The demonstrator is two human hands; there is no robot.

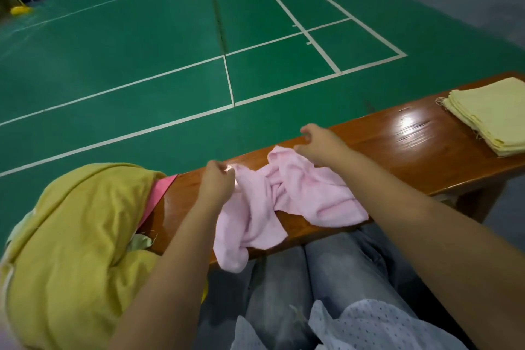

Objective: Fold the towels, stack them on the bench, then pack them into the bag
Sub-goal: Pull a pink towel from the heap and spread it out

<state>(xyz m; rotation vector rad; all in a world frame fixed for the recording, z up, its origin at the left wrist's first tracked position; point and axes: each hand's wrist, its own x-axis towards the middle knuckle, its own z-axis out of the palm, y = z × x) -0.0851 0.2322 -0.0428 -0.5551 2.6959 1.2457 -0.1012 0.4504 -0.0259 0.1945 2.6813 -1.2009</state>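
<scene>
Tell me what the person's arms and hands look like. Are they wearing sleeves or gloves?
Both arms are bare all the way down, with no sleeves showing. The left hand and right hand wear no gloves, and no rings, watch or bracelets show. Lower down, the person wears faded blue-grey jeans and a pale top with tiny dark dots.

Crumpled pink towel (pixel 284 199) draped over bench (pixel 412 145), folded yellow stack (pixel 491 113) right, yellow bag (pixel 76 236) left
</scene>
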